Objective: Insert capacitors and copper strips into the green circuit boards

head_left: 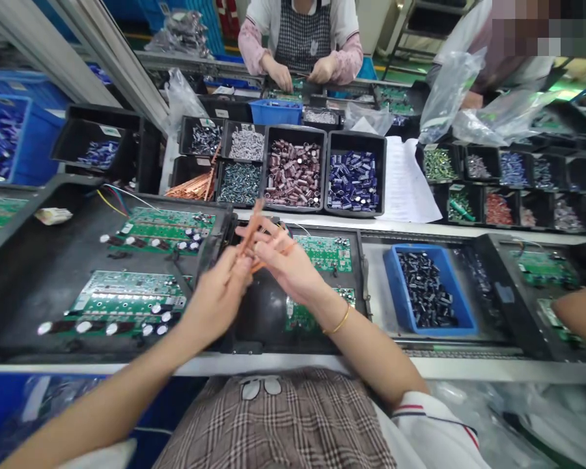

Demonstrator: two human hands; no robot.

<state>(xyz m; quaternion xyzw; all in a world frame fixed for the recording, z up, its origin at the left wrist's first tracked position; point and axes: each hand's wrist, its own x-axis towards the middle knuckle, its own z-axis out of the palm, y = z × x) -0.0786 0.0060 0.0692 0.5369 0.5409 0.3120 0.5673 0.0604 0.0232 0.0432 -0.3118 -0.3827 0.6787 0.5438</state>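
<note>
Closest in, note the plaid apron (pixel 283 417). Just beyond, locate the left hand (pixel 217 296), closed on the lower part of some copper-coloured strips (pixel 251 229). Read the long axis as pointing away from the body, with a slight lean to the right. Find the right hand (pixel 295 270) directly alongside, fingers partly spread across the strips; whether gripping or only touching, cannot tell through the blur. Beneath, note the black tray (pixel 266 326) with green circuit boards (pixel 325 251). Farther out and to the left, locate more strips (pixel 195 185) in a bin (pixel 176 168). Beyond, see a co-worker's hands (pixel 323 68).
</note>
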